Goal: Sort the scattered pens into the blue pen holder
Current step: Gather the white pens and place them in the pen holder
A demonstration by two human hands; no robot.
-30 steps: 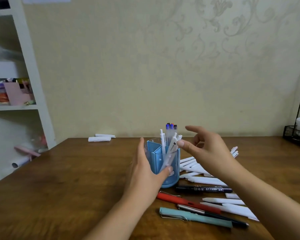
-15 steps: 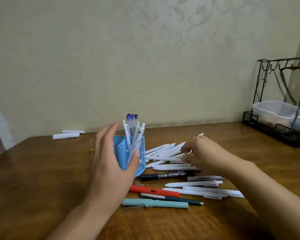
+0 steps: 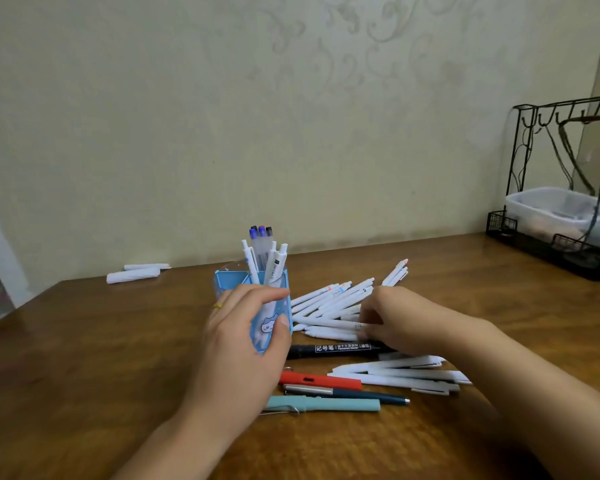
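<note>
At far left of the wooden surface (image 3: 84,358), near the wall, lie two white rolls (image 3: 134,273), well apart from everything else. Toward the middle stands the blue holder (image 3: 234,280), upright, with several white pens (image 3: 248,258) and three capped translucent pens (image 3: 261,244) standing in it. The left hand (image 3: 243,344) wraps the holder from the near side: its fingers (image 3: 257,294) curl across the front wall and the thumb presses the right side, so they are closed around the holder. A yellow ring shows on one finger.

Just right of the holder a fan of white pens (image 3: 329,299) lies flat, tips pointing away to the right. The right hand (image 3: 400,320) rests on this pile, fingers bent down among the pens and touching a white pen (image 3: 326,322); whether they actually pinch it cannot be told.

Nearer the camera lie a black marker (image 3: 329,348), a red pen (image 3: 321,381), a dark pen (image 3: 354,394) and a teal pen (image 3: 323,405), roughly parallel, with more white pens (image 3: 395,374) beside them under the right forearm.

At far right a black wire rack (image 3: 548,251) holds a clear plastic box (image 3: 548,209).
</note>
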